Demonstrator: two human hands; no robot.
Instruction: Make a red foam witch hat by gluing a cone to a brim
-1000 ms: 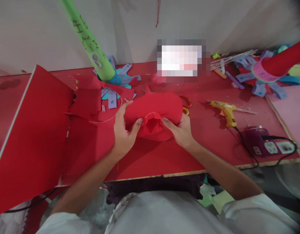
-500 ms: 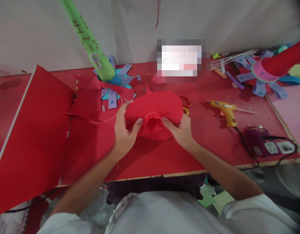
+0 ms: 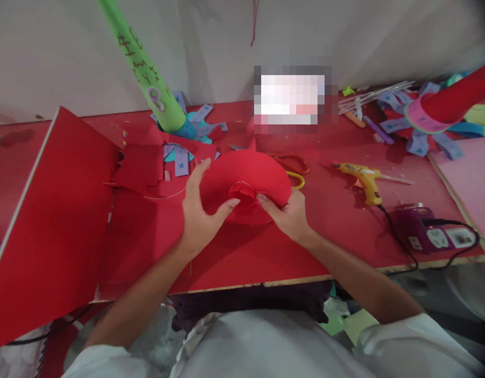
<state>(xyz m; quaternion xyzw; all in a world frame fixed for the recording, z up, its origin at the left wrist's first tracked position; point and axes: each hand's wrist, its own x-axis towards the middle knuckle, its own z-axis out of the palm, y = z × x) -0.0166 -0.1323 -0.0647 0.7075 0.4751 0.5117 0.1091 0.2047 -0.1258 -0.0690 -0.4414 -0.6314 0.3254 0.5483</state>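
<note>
A red paper hat (image 3: 248,165), with a wide round brim and a tabbed opening in its middle, is held tilted above the table. Behind the brim a pointed red tip shows. My left hand (image 3: 200,218) curves around the brim's left side, its thumb at the opening's edge and its index finger stretched up past the rim. On the right, my right hand (image 3: 291,215) pinches the brim, the thumb pressed beside the opening and the fingers hidden underneath. Scissors (image 3: 295,179) with red and yellow handles lie partly behind the hat.
A yellow glue gun (image 3: 362,178) lies to the right, wired towards a purple power socket (image 3: 423,228). At the back stands a green cone (image 3: 159,94) among paper strips. A red board (image 3: 57,220) stands at the left; a red cone (image 3: 455,107) lies far right.
The hat has tilted and its brim has flattened into a rounder shape, showing more of the scissors. My left thumb has slid right over the opening, and the left fingers have spread slightly.
</note>
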